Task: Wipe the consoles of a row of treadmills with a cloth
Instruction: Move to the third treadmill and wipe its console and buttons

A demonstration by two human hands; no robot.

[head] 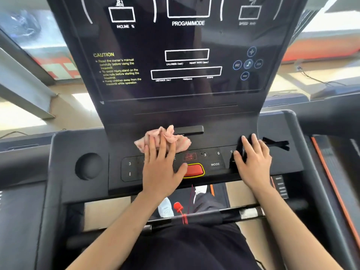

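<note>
**Bright gym, one console mid-wipe**

Daylight fills the room behind a dark treadmill console [187, 75] that takes up most of the frame, with parts of neighbouring machines at the left and right edges. By my reckoning the job is in its middle. The pink cloth [183, 142] lies bunched on the flat surface just below the screen, at centre frame above the row of buttons, so the lower deck looks to be the part in hand. Whether the glossy screen above has been done, I cannot tell. The other machines in the row look to be left for later, though nothing here shows how many are finished.

The left hand [161, 166] reaches forward, palm down, its straight fingers pressing on the near edge of the cloth; its grip is open, closed round nothing. The right hand [253, 162] rests flat on the surface at centre right, fingers stretched, holding nothing that I can see. A red stop button [194, 170] sits between the two hands.
</note>
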